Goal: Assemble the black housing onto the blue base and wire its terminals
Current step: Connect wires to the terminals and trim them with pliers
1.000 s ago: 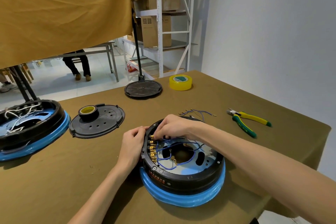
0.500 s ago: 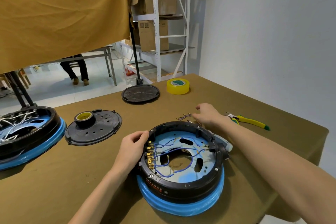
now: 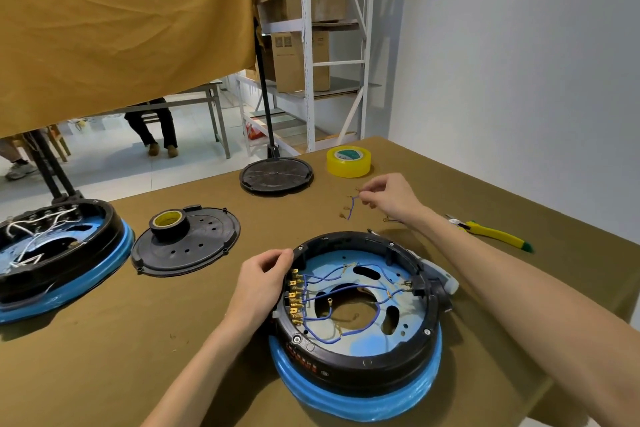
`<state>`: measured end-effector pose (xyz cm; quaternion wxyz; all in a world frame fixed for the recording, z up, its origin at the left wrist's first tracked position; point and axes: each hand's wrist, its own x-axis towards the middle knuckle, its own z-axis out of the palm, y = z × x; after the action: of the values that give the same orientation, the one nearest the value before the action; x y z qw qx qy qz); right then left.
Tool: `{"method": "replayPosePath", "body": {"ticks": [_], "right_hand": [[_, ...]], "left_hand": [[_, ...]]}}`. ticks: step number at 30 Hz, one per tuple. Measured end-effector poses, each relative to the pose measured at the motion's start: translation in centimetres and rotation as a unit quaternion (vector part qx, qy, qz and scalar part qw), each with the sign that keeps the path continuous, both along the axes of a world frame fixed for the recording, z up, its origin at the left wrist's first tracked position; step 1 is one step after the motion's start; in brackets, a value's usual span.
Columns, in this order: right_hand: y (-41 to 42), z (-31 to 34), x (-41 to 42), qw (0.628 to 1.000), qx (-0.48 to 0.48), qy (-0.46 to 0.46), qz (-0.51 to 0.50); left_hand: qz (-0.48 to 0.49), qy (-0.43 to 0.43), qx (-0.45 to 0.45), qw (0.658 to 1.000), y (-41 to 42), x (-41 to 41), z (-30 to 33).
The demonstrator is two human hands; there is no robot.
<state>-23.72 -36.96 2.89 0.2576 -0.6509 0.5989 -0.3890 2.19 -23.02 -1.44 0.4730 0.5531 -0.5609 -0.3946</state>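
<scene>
The black ring housing (image 3: 360,364) sits on the blue base (image 3: 349,402) in front of me. Inside it, several blue wires (image 3: 332,288) run to a row of brass terminals (image 3: 296,295) on its left wall. My left hand (image 3: 259,288) grips the housing's left rim beside those terminals. My right hand (image 3: 388,198) is lifted beyond the housing and pinches a short blue wire (image 3: 351,208) with a brass lug, which dangles from the fingertips. A few more lugged wires (image 3: 388,218) lie on the table under that hand.
A second housing on a blue base (image 3: 52,263) with white wires sits at far left. A black cover plate (image 3: 187,246) carries a black tape roll (image 3: 169,224). A black stand base (image 3: 276,175), yellow tape roll (image 3: 348,161) and yellow-handled pliers (image 3: 491,232) lie further off. The table's edge runs along the right.
My right hand left the terminals inside the housing, reached to the loose wires beyond it and lifted one blue wire. My left hand stayed on the housing's left rim.
</scene>
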Motion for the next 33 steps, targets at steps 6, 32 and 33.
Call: {"method": "replayPosePath", "body": {"ticks": [6,32,33], "right_hand": [[5.3,5.2,1.4,0.985,-0.04,-0.166,0.022],[15.8,3.4,6.6,0.979,-0.201,-0.037,-0.004],[15.7,3.3,6.8,0.985,-0.165,-0.036,0.024]], "left_hand": [[0.033,-0.069,-0.069,0.995,0.0,0.5,0.7],[-0.025,0.035,-0.136,0.99,2.8,0.2,5.3],[-0.026,0.036,-0.133,0.99,2.9,0.1,5.3]]}}
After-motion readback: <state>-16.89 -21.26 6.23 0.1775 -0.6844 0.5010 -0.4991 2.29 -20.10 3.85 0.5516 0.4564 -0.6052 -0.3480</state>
